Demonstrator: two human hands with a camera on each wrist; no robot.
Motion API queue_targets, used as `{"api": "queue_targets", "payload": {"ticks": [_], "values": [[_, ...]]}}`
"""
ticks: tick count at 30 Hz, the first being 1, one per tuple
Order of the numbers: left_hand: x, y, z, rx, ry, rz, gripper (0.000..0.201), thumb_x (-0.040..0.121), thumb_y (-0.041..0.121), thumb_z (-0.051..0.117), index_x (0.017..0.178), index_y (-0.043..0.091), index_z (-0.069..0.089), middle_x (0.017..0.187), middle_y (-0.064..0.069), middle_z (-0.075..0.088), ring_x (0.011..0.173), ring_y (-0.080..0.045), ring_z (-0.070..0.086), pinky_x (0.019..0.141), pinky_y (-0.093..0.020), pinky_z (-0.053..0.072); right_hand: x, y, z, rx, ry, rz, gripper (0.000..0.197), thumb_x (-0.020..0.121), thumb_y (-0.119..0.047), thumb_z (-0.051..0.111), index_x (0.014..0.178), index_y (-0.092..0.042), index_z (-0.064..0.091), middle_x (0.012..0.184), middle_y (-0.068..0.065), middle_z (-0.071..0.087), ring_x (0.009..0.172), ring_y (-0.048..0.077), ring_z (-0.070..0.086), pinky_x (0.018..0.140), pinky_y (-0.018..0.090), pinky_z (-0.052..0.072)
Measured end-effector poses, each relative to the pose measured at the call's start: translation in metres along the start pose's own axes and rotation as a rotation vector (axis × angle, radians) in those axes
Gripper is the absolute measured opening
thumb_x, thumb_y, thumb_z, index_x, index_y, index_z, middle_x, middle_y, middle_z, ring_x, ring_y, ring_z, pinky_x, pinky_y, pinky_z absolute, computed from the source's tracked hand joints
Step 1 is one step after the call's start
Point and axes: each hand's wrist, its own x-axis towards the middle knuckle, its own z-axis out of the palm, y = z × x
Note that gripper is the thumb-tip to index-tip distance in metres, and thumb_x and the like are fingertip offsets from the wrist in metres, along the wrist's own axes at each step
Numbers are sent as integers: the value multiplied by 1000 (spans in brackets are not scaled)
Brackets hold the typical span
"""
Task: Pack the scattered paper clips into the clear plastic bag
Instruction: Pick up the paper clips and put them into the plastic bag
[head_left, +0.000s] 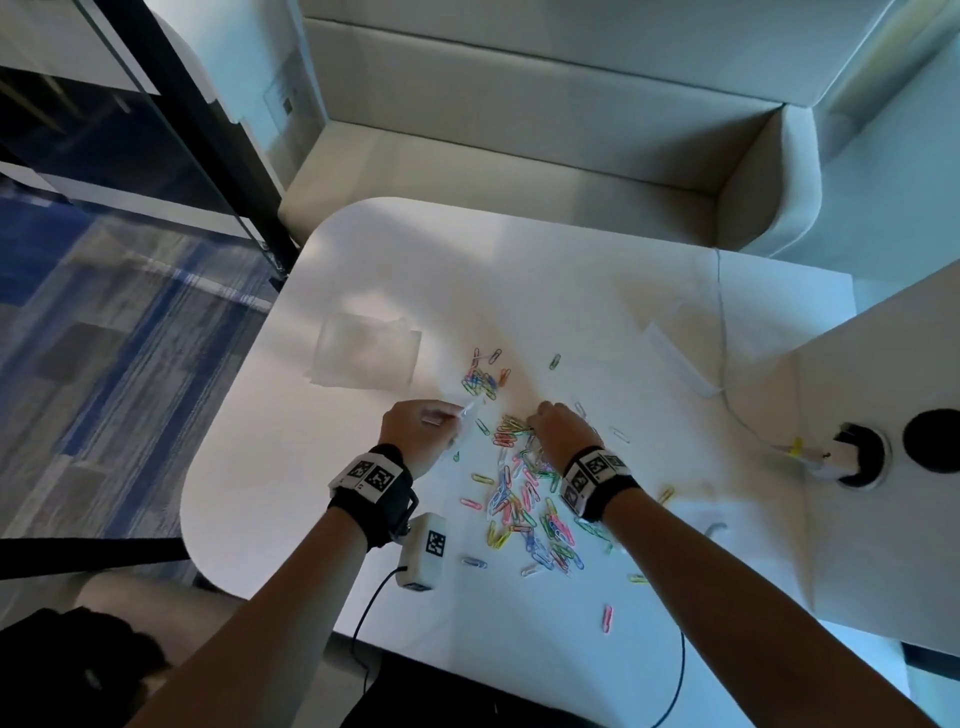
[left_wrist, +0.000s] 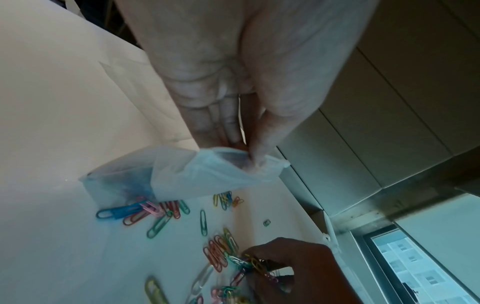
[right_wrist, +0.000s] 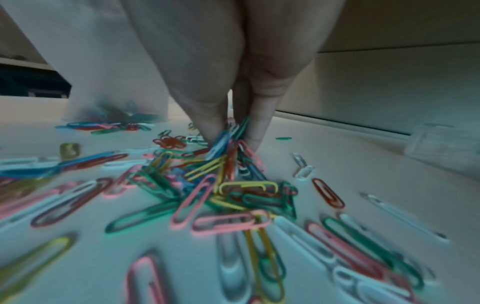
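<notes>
The paper clips (right_wrist: 235, 197) are showing smooth, glossy coatings in many colours — a few looking clear or white. The bag (left_wrist: 182, 174) is looking like thin, cloudy-clear plastic film, crinkling softly. The table (head_left: 519, 270) is presenting a smooth, matt white top — the seat (head_left: 519, 171) behind it is appearing matt, pale and cloth-like.

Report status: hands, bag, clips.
Left hand pinches clear bag mouth. Right hand pinches a bunch of paper clips. Most clips loose on table. Nothing blocking.
</notes>
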Motion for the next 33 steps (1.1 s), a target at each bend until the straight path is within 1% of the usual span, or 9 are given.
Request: {"api": "queue_targets", "payload": {"ticks": [4, 7, 9, 13, 16, 22, 26, 30, 33], "values": [[-4, 2, 5, -1, -13, 7, 18, 84, 9, 71, 81, 26, 75, 80, -3, 77, 71, -17, 75, 81, -30, 62, -3, 13, -11, 250, 73, 173, 15, 88, -10, 62, 97, -12, 74, 95, 7, 72, 89, 23, 68, 80, 25, 50], [-2, 4, 8, -27, -7, 7, 14, 86, 7, 70, 87, 20, 76, 81, 0, 75, 61, 3, 69, 65, -8, 53, -12, 30, -17, 600, 220, 396, 14, 82, -16, 72, 94, -12, 78, 91, 8, 76, 85, 18, 70, 85, 18, 48], [-3, 7, 10, -20, -9, 9, 13, 86, 8, 69, 90, 19, 75, 80, 5, 73, 59, 8, 68, 61, -3, 49, -21, 41, -17, 822, 266, 555, 16, 80, -20, 75, 95, -14, 78, 85, 6, 77, 77, 12, 69, 86, 20, 51], [-3, 10, 17, -112, -23, -33, 16, 86, 9, 67, 85, 22, 76, 87, -7, 78, 74, -22, 77, 75, -33, 63, -39, 44, -30, 1785, 315, 798, 23, 80, 0, 72, 103, 2, 70, 92, 16, 73, 80, 20, 72, 80, 29, 59], [-3, 12, 24, -129, -40, -23, 16, 89, 10, 65, 86, 22, 75, 90, -8, 77, 73, -20, 78, 72, -34, 63, -45, 32, -43, 2235, 345, 750, 23, 83, 5, 65, 107, 8, 64, 97, 19, 68, 82, 21, 72, 74, 24, 60], [-7, 19, 36, -161, -46, -10, 13, 90, 9, 64, 90, 16, 74, 90, -12, 76, 73, -22, 77, 70, -34, 64, -45, -15, -66, 2474, 171, 581, 13, 88, 3, 58, 100, 5, 64, 94, 18, 70, 88, 23, 71, 78, 26, 59], [-7, 20, 38, -158, -29, 25, 10, 86, 8, 69, 87, 17, 75, 90, -13, 75, 77, -32, 76, 75, -42, 64, -42, -46, -70, 2363, 91, 529, 10, 89, 7, 55, 93, 7, 64, 87, 19, 69, 84, 24, 70, 81, 28, 58], [-6, 20, 34, -159, 45, 26, 13, 85, 3, 67, 94, 9, 75, 86, -8, 73, 65, -21, 75, 68, -32, 64, -41, -56, -71, 2164, 109, 560, 12, 89, 10, 55, 98, 9, 63, 88, 22, 65, 81, 26, 68, 81, 30, 58], [-5, 16, 29, -154, 55, 18, 13, 87, 5, 67, 96, 9, 75, 88, -7, 74, 65, -21, 76, 73, -35, 64, -43, -58, -75, 2135, 146, 509, 18, 88, 10, 56, 106, 11, 62, 85, 19, 68, 82, 26, 68, 81, 29, 59]]}}
